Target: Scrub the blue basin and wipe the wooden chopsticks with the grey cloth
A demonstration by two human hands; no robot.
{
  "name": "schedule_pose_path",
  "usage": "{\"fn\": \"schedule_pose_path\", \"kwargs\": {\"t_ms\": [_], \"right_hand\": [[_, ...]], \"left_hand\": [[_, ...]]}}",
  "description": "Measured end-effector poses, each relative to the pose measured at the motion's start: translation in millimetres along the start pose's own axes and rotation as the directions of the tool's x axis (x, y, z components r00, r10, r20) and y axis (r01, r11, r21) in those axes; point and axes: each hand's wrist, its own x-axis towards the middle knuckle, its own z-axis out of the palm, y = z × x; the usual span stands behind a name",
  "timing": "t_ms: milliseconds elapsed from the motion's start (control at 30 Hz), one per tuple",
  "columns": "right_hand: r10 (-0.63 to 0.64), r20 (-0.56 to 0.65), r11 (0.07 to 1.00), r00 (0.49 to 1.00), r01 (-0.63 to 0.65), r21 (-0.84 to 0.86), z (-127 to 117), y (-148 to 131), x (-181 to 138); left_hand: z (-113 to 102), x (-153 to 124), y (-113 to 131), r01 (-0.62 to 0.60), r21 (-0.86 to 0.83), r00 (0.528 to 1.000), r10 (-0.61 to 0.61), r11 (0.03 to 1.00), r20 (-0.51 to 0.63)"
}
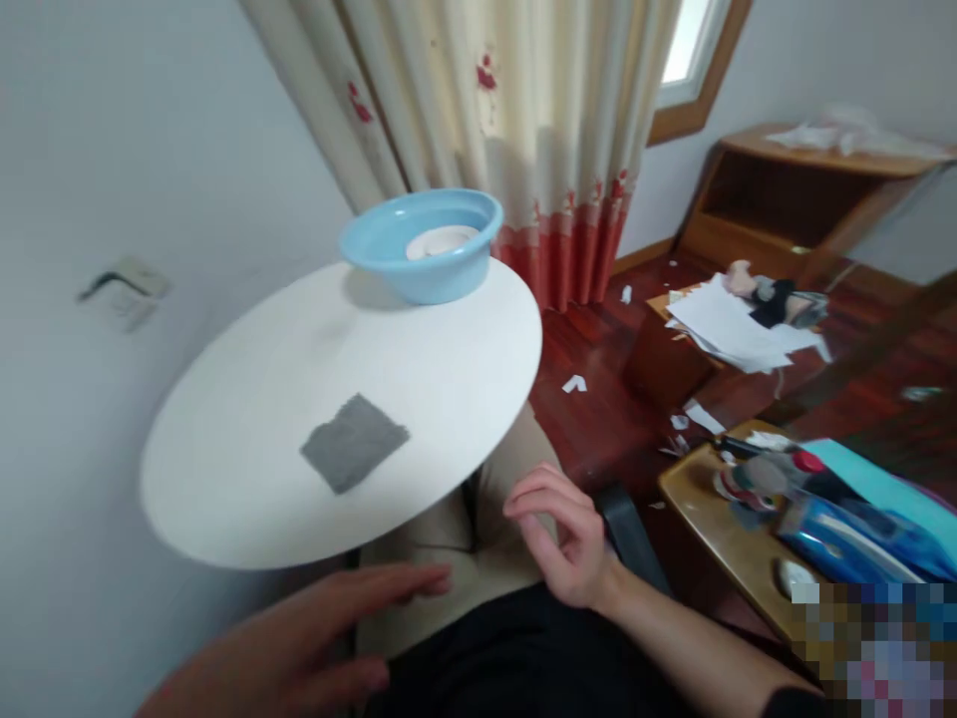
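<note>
Low at the left is my left hand (299, 638), its fingers stretched out and the thumb apart, holding nothing. My right hand (564, 534) hovers above my lap with loosely curled fingers; a gap shows between thumb and fingers, and nothing is in it. Both hands are off the white oval table (246, 399), near its front edge. On that table lies a flat grey cloth (355, 444). Toward the far edge stands a light blue basin (441, 282), with a white dish-like thing (441, 242) inside, partly hidden by the rim.
To the right, a wooden surface (695, 489) bears a blue package (844, 538) and other clutter. Behind it, papers (729, 319) cover a small wooden stand. Scraps (574, 384) lie on the red-brown floor. A curtain (523, 130) hangs behind the table; a wall (112, 130) borders the left.
</note>
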Motion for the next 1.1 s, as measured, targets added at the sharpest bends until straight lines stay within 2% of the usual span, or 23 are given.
{"fn": "schedule_pose_path", "kwargs": {"t_ms": [33, 100, 133, 167, 200, 267, 300, 333, 367, 400, 433, 500, 600, 667, 700, 767, 833, 900, 1000, 1100], "right_hand": [[-0.017, 0.01, 1.0, 1.0, 0.017, 0.003, 1.6, 0.9, 6.9], [-0.054, 0.02, 0.998, 0.998, 0.054, -0.013, 5.0, 5.2, 18.9], [-0.071, 0.04, 0.997, 0.997, 0.072, -0.032, 6.6, 8.1, 24.4], [-0.078, 0.041, 0.995, 0.996, 0.08, -0.058, 8.1, 11.2, 29.6], [-0.067, 0.058, 0.994, 0.996, 0.072, -0.084, 9.7, 14.6, 34.7], [-0.04, 0.07, 0.99, 0.997, 0.049, -0.13, 13.0, 21.7, 45.0], [-0.021, 0.076, 0.988, 0.997, 0.033, -0.15, 15.1, 25.6, 50.4], [-0.004, 0.079, 0.986, 0.997, 0.017, -0.168, 17.7, 29.8, 55.9], [0.012, 0.084, 0.983, 0.996, 0.004, -0.183, 21.1, 34.2, 61.8], [0.027, 0.088, 0.98, 0.996, -0.009, -0.198, 25.5, 39.0, 68.0], [0.041, 0.097, 0.977, 0.994, -0.019, -0.21, 31.0, 44.1, 74.6], [0.064, 0.135, 0.971, 0.989, -0.03, -0.238, 46.1, 54.9, 88.6], [0.096, 0.275, 0.954, 0.957, -0.01, -0.299, 77.4, 72.3, 109.3], [0.12, 0.39, 0.943, 0.913, 0.017, -0.331, 99.8, 84.2, 120.8], [0.138, 0.435, 0.934, 0.89, 0.03, -0.356, 109.9, 90.1, 125.7], [0.166, 0.507, 0.905, 0.846, 0.073, -0.419, 126.3, 102.1, 134.7], [0.194, 0.549, 0.874, 0.813, 0.11, -0.473, 137.4, 115.3, 145.3], [0.213, 0.552, 0.847, 0.806, 0.129, -0.516, 144.3, 131.3, 160.0], [0.234, 0.535, 0.806, 0.812, 0.146, -0.574, 150.0, 162.5, 187.5], [0.268, 0.549, 0.755, 0.792, 0.182, -0.63, 150.6, 195.7, 208.6]], "left_hand": [[-18.9, 0.5, -1.6, 0.061, -0.066, 0.998, -0.063, 0.996, -0.023], [-50.0, 8.2, -12.9, 0.148, -0.152, 0.957, -0.18, 0.977, -0.226], [-60.0, 14.5, -23.2, 0.182, -0.151, 0.909, -0.225, 0.972, -0.352], [-65.3, 21.8, -36.5, 0.227, -0.138, 0.839, -0.265, 0.964, -0.475], [-65.9, 29.4, -51.9, 0.282, -0.117, 0.76, -0.296, 0.952, -0.579], [-54.7, 44.1, -84.6, 0.408, -0.075, 0.621, -0.337, 0.91, -0.708], [-45.1, 51.0, -99.6, 0.471, -0.06, 0.57, -0.356, 0.88, -0.74], [-34.5, 57.6, -112.5, 0.528, -0.031, 0.55, -0.37, 0.849, -0.749], [-24.2, 64.3, -122.5, 0.573, 0.018, 0.564, -0.379, 0.819, -0.734], [-15.3, 71.4, -129.5, 0.594, 0.072, 0.604, -0.385, 0.801, -0.698], [-8.6, 79.1, -133.4, 0.59, 0.123, 0.658, -0.386, 0.798, -0.647], [-3.3, 96.5, -134.3, 0.557, 0.18, 0.725, -0.369, 0.811, -0.582], [-13.5, 124.3, -129.8, 0.411, 0.188, 0.817, -0.269, 0.892, -0.51], [-27.0, 138.7, -132.4, 0.289, 0.146, 0.841, -0.179, 0.946, -0.511], [-34.5, 143.0, -137.1, 0.239, 0.121, 0.834, -0.14, 0.964, -0.534], [-49.3, 144.2, -154.1, 0.198, 0.08, 0.776, -0.106, 0.977, -0.622], [-63.2, 135.9, -180.1, 0.24, 0.046, 0.7, -0.14, 0.97, -0.7], [-75.5, 121.3, -210.6, 0.334, 0.037, 0.659, -0.206, 0.942, -0.724], [-89.9, 98.4, -252.1, 0.478, 0.1, 0.654, -0.277, 0.873, -0.704], [-96.6, 84.8, -276.6, 0.542, 0.178, 0.681, -0.305, 0.821, -0.666]]}}
